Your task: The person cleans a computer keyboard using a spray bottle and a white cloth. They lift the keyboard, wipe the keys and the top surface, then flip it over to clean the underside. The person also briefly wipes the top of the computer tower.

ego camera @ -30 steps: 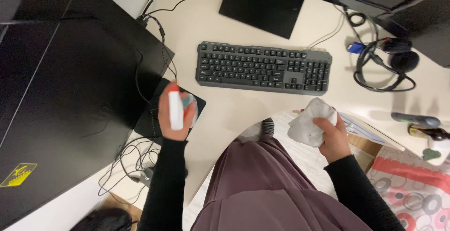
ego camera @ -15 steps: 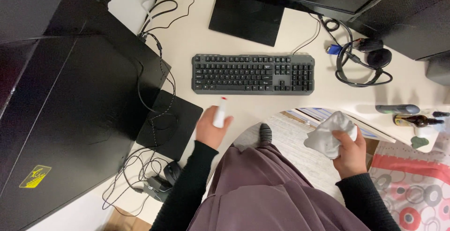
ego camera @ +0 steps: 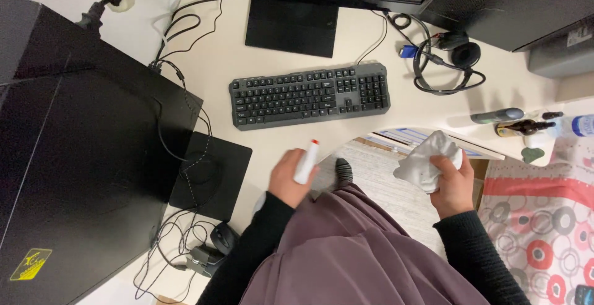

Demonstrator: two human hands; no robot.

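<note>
White and slim, a small plastic spray bottle with a red tip (ego camera: 306, 162) sits clasped in the left hand (ego camera: 289, 178) over the desk's (ego camera: 272, 138) front edge, below the dark grey keyboard (ego camera: 309, 94). The right hand (ego camera: 451, 184) clutches a crumpled white cloth (ego camera: 427, 163) beyond that edge.

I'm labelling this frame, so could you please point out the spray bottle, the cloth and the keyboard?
spray bottle (ego camera: 306, 163), head view, on its white body.
cloth (ego camera: 424, 164), head view, on its crumpled middle.
keyboard (ego camera: 309, 96), head view, on its main keys.
</note>
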